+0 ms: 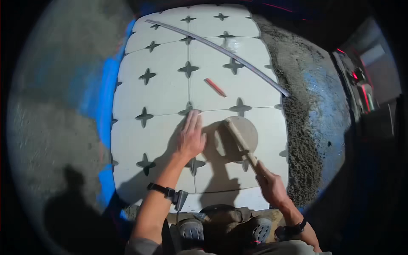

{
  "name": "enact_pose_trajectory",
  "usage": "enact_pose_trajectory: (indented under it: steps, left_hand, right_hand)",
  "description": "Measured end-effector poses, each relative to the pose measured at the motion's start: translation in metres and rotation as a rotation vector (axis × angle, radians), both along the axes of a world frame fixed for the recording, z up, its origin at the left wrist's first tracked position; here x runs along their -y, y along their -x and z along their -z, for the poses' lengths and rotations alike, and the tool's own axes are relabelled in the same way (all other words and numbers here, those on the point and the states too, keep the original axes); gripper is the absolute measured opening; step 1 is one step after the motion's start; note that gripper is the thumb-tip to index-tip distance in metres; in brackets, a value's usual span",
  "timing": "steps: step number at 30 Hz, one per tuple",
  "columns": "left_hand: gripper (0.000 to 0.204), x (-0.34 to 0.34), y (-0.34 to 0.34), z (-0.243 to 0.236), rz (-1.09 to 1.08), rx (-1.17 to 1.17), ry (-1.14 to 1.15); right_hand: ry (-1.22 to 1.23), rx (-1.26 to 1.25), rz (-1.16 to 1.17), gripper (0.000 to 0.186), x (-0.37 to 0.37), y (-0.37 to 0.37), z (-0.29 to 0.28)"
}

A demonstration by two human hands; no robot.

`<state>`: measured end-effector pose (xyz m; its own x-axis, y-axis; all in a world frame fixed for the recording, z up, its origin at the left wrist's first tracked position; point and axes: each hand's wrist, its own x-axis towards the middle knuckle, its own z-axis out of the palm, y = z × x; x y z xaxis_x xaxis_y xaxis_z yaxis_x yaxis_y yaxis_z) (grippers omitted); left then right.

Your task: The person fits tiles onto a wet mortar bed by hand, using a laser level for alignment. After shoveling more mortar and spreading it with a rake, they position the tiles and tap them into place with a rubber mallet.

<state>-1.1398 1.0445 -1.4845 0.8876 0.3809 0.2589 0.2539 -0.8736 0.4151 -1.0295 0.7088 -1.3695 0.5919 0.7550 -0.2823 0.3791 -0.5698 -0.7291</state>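
White tiles point(161, 93) with dark four-pointed star shapes lie in a panel in front of me. My left hand point(191, 137) presses on them, fingers stretched forward, the tips near a joint and a star. My right hand point(272, 185) is closed around the pale wooden handle of a tool point(241, 139); its shaft runs up and left over a flat, round, tan disc point(250, 131). I cannot tell whether the disc is part of the tool or how the two join. Shadows of my hand and the tool darken the tiles between my hands.
A flat red pencil point(215, 87) lies on the tiles beyond my hands. A long metal straightedge point(221, 51) crosses the far tiles diagonally. Rough grey mortar point(299, 148) borders the right side, and a blue strip point(109, 93) the left. My shoes point(191, 230) are at the near edge.
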Motion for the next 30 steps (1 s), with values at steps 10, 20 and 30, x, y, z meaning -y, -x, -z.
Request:
enact_pose_trajectory:
  steps: [10,20,30]
  left_hand:
    - [0.069,0.004,-0.037,-0.011,0.022,0.027,-0.019]
    - [0.069,0.008,-0.031,-0.007,0.075,-0.051,-0.050]
    - [0.068,0.010,-0.019,-0.017,0.056,-0.137,-0.105]
  right_hand:
    - [-0.063,0.061,-0.002,0.061,0.033,-0.030,0.022]
    - [-0.021,0.038,0.000,0.061,0.048,-0.005,0.012]
    - [-0.051,-0.006,0.108,0.037,0.090,-0.016,0.016]
